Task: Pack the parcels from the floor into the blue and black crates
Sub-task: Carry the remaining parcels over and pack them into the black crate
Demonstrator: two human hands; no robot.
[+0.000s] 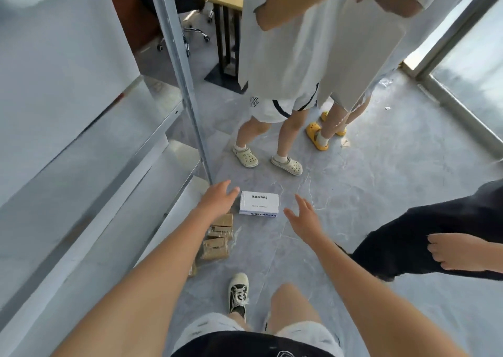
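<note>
White parcel (259,203) with blue edge; tan parcels (217,241); grey marbled floor (367,199)

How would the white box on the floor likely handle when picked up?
The white box looks like rigid cardboard with crisp edges, so probably stiff. Lying flat, it seems unlikely to roll or tip. Its smooth faces may slide slightly on the glossy floor.

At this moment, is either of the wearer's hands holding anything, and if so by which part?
Nothing is held. The left hand and right hand are both open, spread either side of the white box on the floor, with no grip on it.
</note>
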